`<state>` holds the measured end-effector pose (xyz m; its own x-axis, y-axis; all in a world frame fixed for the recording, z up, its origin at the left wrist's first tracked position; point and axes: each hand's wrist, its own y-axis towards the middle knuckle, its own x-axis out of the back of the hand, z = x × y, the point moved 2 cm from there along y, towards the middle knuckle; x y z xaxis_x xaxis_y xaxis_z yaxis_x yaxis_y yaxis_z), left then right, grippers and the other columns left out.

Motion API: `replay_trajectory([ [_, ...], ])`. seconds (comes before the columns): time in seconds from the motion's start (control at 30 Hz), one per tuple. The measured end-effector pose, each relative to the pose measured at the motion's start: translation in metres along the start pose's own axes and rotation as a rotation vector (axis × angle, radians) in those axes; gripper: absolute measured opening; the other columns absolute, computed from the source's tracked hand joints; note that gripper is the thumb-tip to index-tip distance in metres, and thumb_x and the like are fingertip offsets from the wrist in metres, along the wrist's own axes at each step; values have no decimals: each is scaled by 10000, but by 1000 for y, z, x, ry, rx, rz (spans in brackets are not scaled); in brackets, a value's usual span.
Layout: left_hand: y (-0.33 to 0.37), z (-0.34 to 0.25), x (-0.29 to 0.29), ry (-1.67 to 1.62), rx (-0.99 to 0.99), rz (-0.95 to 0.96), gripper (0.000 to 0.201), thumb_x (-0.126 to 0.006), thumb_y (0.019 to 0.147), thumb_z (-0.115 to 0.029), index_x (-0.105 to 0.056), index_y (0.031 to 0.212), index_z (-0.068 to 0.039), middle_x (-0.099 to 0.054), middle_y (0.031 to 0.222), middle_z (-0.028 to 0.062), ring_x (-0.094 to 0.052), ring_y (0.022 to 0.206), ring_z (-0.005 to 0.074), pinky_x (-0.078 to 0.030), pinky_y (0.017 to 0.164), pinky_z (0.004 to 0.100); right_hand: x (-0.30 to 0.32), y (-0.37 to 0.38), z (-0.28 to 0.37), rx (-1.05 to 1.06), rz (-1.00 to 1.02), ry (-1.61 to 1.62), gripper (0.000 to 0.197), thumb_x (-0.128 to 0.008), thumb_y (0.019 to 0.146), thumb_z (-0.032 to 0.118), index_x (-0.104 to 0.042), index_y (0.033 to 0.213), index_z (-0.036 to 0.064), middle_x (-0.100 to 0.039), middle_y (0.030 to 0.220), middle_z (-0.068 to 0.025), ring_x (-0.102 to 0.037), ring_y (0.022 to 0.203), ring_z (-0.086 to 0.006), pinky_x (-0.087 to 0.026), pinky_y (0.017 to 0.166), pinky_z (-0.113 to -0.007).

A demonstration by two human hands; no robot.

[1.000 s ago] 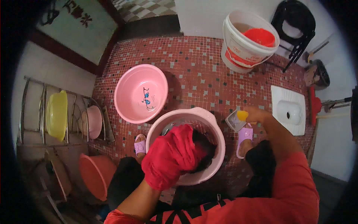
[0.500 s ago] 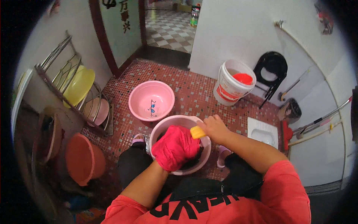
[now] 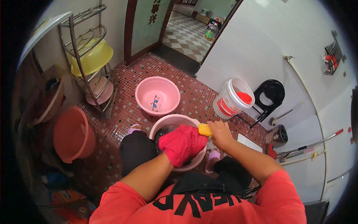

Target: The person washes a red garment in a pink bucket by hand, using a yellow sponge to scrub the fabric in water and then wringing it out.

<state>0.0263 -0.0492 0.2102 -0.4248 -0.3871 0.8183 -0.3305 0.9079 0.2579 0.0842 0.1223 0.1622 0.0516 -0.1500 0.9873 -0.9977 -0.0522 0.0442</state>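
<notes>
Head view: pinching yellow soap bar (image 3: 204,129) in right hand (image 3: 220,133), jutting left from grip to red cloth (image 3: 182,145) over pink basin (image 3: 170,120); can't tell grip of left hand, hidden inside cloth.

Washroom, most likely in a home. The floor was small red mosaic tile (image 3: 199,98), with a smooth white wall (image 3: 257,48) alongside. A ridged white squat-toilet pan (image 3: 250,142), partly hidden, sat at floor level; a small metal tap (image 3: 288,58) stuck out of the wall. Washing gear stood all round: a round pale-pink plastic basin (image 3: 201,156) in use, a yellow plastic basin (image 3: 99,56) on a curved metal rack (image 3: 77,51), a tall white plastic bucket (image 3: 227,106). Purple open-toed slippers (image 3: 214,155) and a brown-and-white checked floor (image 3: 188,35) through the doorway looked domestic.
</notes>
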Motion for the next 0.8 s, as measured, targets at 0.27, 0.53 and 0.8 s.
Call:
replay_trajectory([
  [0.27, 11, 78, -114, -62, 66, -225, 165, -487, 785, -230, -595, 865, -134, -619, 856, 106, -589, 847, 299, -456, 706, 387, 8, 29, 60, 375, -117, 59, 396, -563, 709, 128, -516, 1095, 54, -557, 846, -80, -543, 853, -255, -388, 733, -406],
  [0.53, 10, 75, -152, -312, 73, -356, 262, -433, 838, -251, -548, 1043, -137, -581, 1038, 127, -523, 1005, 306, -390, 866, 392, 21, 37, 55, 278, -62, 194, 374, -597, 684, 115, -509, 1046, 79, -559, 879, -93, -536, 855, -270, -360, 721, -443],
  [0.8, 19, 54, -83, -274, -23, 244, 244, -492, 783, -238, -560, 987, -122, -595, 857, 160, -571, 760, 344, -462, 665, 413, -12, 15, -17, -40, 229, 22, 297, -600, 700, 160, -531, 981, 97, -578, 892, -100, -553, 851, -283, -392, 705, -426],
])
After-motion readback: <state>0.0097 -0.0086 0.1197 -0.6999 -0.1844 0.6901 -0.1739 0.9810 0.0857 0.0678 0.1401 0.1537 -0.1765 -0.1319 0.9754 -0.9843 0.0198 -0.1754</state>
